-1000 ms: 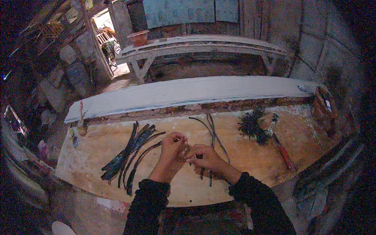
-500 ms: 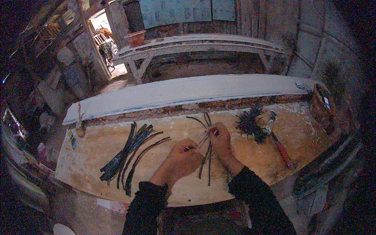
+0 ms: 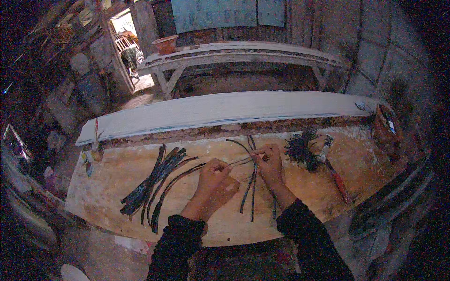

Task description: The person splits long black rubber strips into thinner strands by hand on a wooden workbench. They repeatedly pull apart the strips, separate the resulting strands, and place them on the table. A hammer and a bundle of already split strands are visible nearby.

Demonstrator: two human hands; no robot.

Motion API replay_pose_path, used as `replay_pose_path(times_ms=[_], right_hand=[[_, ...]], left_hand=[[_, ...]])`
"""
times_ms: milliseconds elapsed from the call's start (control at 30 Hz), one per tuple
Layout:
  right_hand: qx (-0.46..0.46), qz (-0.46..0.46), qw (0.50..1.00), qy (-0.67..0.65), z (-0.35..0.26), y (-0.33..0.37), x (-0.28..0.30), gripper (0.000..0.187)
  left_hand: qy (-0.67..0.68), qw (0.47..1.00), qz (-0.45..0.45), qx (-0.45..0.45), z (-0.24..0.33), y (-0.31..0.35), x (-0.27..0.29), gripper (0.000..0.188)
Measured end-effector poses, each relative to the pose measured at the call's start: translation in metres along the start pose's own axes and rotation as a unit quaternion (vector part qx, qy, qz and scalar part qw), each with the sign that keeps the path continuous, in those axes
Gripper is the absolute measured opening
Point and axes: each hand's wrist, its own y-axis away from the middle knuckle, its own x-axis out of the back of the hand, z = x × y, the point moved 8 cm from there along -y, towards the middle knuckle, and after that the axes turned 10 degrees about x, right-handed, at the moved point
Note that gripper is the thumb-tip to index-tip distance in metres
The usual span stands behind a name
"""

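A thin strand stretches between my two hands above the wooden board. My left hand is closed in a pinch on its left end. Beside it, my right hand pinches the other end over several thin dark strips that cross and fan out on the board. Whether the right fingers also grip those strips is hidden. To the left of my left hand lies a loose bundle of dark flat strips. A black bushy clump of short pieces rests right of my right hand, next to a red-handled tool.
Behind the wooden board runs a long pale ledge. Farther back stands a whitish bench with a terracotta-coloured pot on it. A brown container sits at the board's right corner. A bright doorway opens at the far left.
My left hand has risen and turned, pulling the strand into a nearly level line. My right hand has shifted slightly right and still pinches near the crossing strips.
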Motion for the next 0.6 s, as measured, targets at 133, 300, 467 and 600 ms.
replay_pose_path(times_ms=[133,300,467,600], right_hand=[[0.104,-0.102,0.989,-0.008,-0.018,0.011,-0.019,0.011],[-0.282,-0.371,0.826,-0.317,-0.031,0.082,-0.077,0.016],[-0.167,-0.398,0.848,-0.308,-0.048,0.064,-0.073,0.014],[-0.017,-0.415,0.861,-0.294,-0.050,0.058,-0.072,0.011]], left_hand=[[-0.032,0.982,0.172,-0.071,0.033,0.009,0.024,0.010],[0.188,0.964,0.110,0.152,-0.012,-0.013,0.025,0.011],[0.204,0.963,0.108,0.141,-0.020,-0.015,0.027,0.011],[0.162,0.979,0.085,0.085,-0.030,-0.016,0.021,0.007]])
